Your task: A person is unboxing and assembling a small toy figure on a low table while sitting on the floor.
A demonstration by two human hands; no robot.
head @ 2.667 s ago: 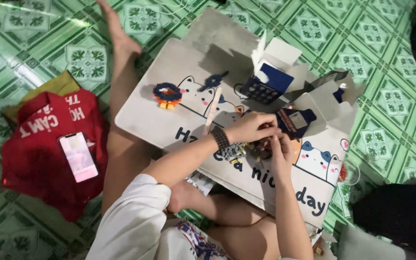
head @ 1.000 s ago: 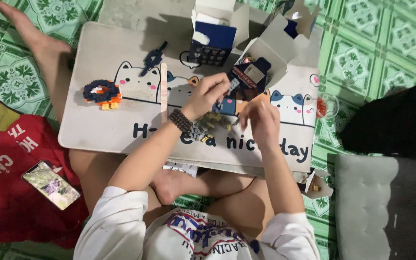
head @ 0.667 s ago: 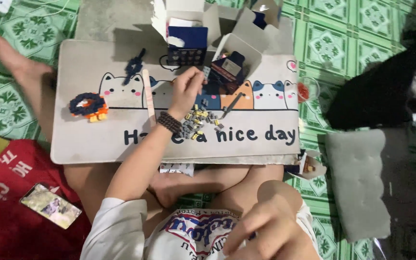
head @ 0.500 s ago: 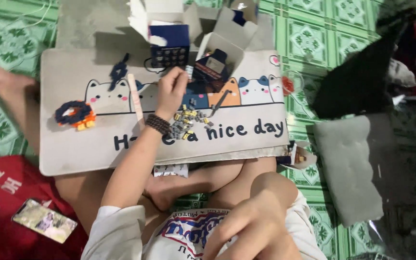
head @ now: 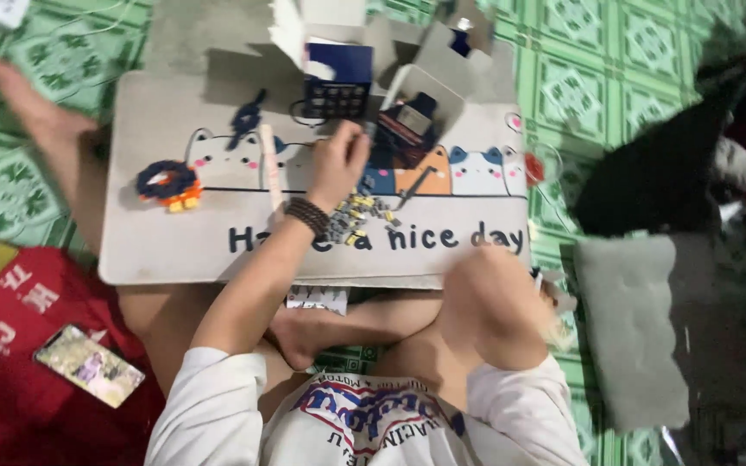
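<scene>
The left hand (head: pixel 336 164) rests on the lap desk (head: pixel 174 242), knuckles up and fingers curled loosely together, the fingertips at the far side beside a small dark blue brick model (head: pixel 407 129); whether they pinch anything cannot be told. A dark beaded bracelet (head: pixel 308 216) circles its wrist. Just near of that hand lies a scatter of tiny grey and yellow bricks (head: pixel 357 220), hard-edged and glossy. The right hand (head: pixel 498 302) is lifted close to the camera, off the near right edge of the desk, and is too blurred to tell how its fingers stand.

The desk is a smooth pale board with rounded corners, printed with cartoon cats and dark lettering. On its left part sits a round, ring-shaped model of dark blue, orange and yellow bricks (head: pixel 168 183). At the far edge stand open white cardboard boxes (head: pixel 429 65). A soft grey cushion (head: pixel 636 319) lies on the green patterned floor tiles (head: pixel 580 78) to the right.
</scene>
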